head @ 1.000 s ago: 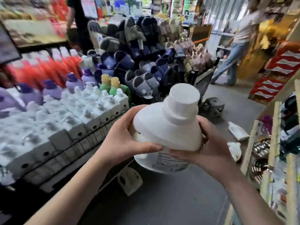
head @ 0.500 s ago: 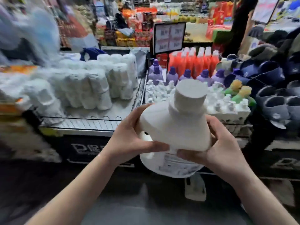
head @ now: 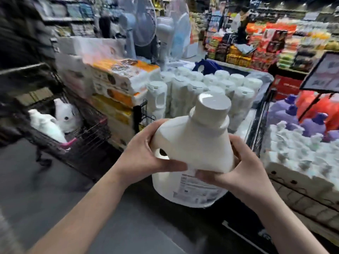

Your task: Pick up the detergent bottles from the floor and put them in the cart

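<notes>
Head view: carry step, you hold one white detergent bottle [head: 192, 143] clear of the floor. Left hand [head: 145, 153] wraps its handle side, right hand [head: 244, 167] clamps the opposite flank; bottle sits between both palms, cap up and tilted away. Cart [head: 86, 132] stands well left of the bottle, two bottles [head: 55, 120] already inside. Next: swing left, lower it in.

White detergent bottle [head: 194, 143] is gripped by both hands, left hand [head: 146, 153] at its handle side, right hand [head: 244, 167] on its other side; cart [head: 73, 129] is seen left of the bottle, two white bottles [head: 55, 120] laid inside it
</notes>
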`<move>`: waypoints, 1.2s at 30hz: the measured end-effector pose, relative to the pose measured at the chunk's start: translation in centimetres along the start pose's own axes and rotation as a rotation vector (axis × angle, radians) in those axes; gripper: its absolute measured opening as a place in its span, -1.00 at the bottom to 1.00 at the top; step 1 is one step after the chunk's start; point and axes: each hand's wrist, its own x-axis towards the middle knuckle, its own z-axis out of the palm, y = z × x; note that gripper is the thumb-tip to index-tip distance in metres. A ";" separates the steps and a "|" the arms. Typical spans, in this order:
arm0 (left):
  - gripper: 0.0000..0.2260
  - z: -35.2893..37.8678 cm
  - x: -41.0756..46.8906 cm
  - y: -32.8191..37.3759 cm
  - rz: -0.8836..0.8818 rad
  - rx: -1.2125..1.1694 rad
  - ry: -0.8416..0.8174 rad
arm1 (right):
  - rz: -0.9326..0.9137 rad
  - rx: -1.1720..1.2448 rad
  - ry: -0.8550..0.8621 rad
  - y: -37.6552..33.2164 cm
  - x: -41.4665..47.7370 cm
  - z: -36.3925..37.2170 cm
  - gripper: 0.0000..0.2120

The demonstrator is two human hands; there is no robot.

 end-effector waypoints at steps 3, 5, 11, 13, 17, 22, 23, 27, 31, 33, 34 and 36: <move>-0.21 -6.7 1.5 -2.7 -0.012 0.006 0.060 | -0.038 -0.002 -0.057 -1.2 5.0 6.4 -0.15; -0.21 -11.2 2.6 -4.4 -0.040 0.013 0.098 | -0.056 -0.002 -0.104 -2.1 8.4 10.7 -0.19; -0.18 -23.3 5.6 -8.5 -0.115 0.104 0.164 | -0.100 0.061 -0.210 -4.7 17.0 21.9 -0.20; -0.19 -26.8 6.4 -9.4 -0.133 0.127 0.208 | -0.125 0.079 -0.246 -5.5 19.9 25.3 -0.21; -0.20 -32.8 7.8 -11.1 -0.136 0.123 0.291 | -0.151 0.116 -0.323 -6.9 25.2 31.4 -0.16; -0.21 -39.4 10.2 -13.3 -0.137 0.191 0.405 | -0.198 0.186 -0.429 -7.9 31.9 38.6 -0.15; -0.22 -40.6 10.8 -14.0 -0.144 0.208 0.426 | -0.211 0.203 -0.445 -8.0 33.3 40.0 -0.16; -0.19 -45.2 14.1 -16.4 -0.158 0.269 0.474 | -0.255 0.262 -0.480 -8.0 38.9 45.0 -0.16; -0.21 -49.1 17.9 -18.1 -0.177 0.308 0.512 | -0.259 0.306 -0.493 -7.8 44.2 49.0 -0.15; -0.19 -51.0 19.9 -19.4 -0.183 0.311 0.526 | -0.259 0.337 -0.511 -7.6 47.1 50.9 -0.17; -0.18 -51.8 20.8 -20.0 -0.195 0.309 0.531 | -0.259 0.339 -0.524 -7.5 48.4 51.9 -0.18; -0.16 -53.4 22.3 -21.0 -0.210 0.318 0.528 | -0.260 0.337 -0.539 -7.5 50.7 53.5 -0.18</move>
